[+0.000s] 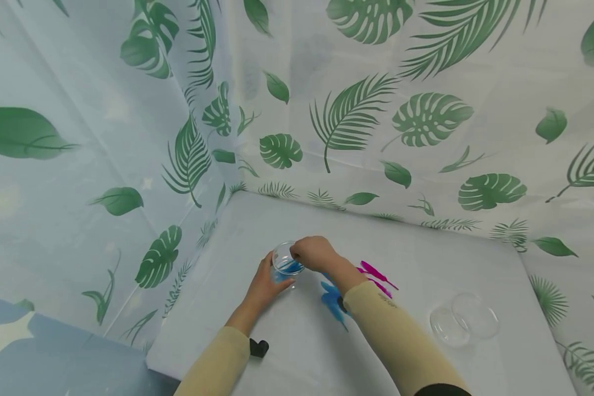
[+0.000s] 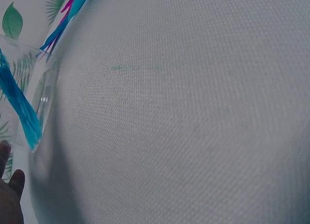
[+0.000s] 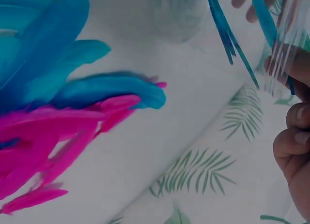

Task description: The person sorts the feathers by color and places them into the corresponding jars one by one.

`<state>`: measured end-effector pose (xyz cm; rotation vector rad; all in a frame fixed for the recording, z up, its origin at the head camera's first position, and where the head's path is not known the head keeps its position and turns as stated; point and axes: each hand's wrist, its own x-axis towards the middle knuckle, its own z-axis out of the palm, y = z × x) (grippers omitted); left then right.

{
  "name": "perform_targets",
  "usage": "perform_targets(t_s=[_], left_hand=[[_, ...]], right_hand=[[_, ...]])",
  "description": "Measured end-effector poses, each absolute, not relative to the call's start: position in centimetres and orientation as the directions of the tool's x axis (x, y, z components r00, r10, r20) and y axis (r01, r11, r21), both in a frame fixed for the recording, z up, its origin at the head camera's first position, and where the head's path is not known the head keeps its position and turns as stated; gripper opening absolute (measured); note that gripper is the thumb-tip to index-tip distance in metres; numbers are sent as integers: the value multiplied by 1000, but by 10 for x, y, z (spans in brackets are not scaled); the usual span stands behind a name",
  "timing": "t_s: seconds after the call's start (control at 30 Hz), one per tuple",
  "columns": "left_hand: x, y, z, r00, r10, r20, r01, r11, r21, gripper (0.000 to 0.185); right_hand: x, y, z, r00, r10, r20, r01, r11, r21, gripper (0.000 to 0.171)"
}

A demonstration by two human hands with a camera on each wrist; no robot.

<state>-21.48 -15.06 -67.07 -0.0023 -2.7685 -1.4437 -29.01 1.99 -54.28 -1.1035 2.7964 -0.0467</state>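
My left hand (image 1: pixel 269 280) is wrapped round the side of a clear cup (image 1: pixel 283 254), thumb at the near side. Blue feathers (image 1: pixel 289 267) lie inside the cup; the left wrist view shows one blue feather (image 2: pixel 22 103) slanting behind its clear wall. Over the rim, my right hand (image 1: pixel 315 253) has its fingers curled at the mouth of the cup. In the right wrist view this hand (image 3: pixel 295 137) pinches a blue feather (image 3: pixel 265 21) beside the clear wall. Its fingertips are partly hidden in the head view.
Loose blue feathers (image 1: pixel 333 301) and magenta feathers (image 1: pixel 376 275) lie on the white table (image 1: pixel 297 352), partly under the right forearm. Two round clear containers (image 1: pixel 447 327) stand at the right. A leaf-patterned curtain (image 1: pixel 356 181) borders the table's back and left.
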Motion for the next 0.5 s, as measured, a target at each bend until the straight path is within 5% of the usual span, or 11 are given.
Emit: perform_targets(t_s=[0.5], left_hand=[[-214, -150, -670, -999, -3, 33, 26, 562, 827, 102]], right_hand=[[-283, 6, -536, -777, -589, -222, -608, 794, 23, 10]])
